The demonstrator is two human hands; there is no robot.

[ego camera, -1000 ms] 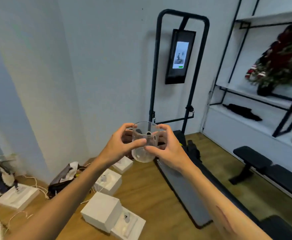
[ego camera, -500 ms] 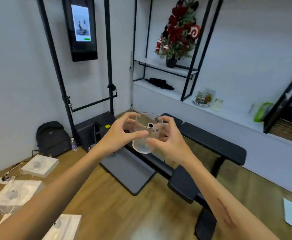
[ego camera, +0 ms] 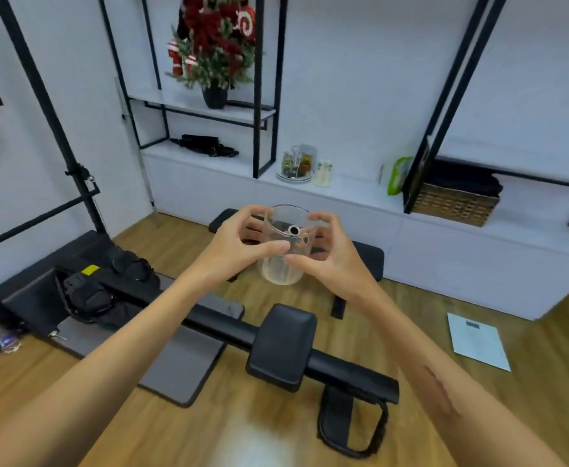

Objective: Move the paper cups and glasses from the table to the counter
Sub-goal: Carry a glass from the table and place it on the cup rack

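From the head camera: both hands are up, and a clear glass sits between them, held in mid-air. The left hand curls its fingers round the glass's left side, thumb across the front. The right hand grips the other side. Beyond the fingertips runs the white counter. Something small and dark, perhaps a sticker, shows through the glass.

A black rowing machine is lying across the wooden floor, its padded seat sitting on the rail. A white sheet of paper is lying on the floor to the right. A small decorated Christmas tree is standing on a black-framed shelf, and a wicker basket is sitting under folded dark cloth.
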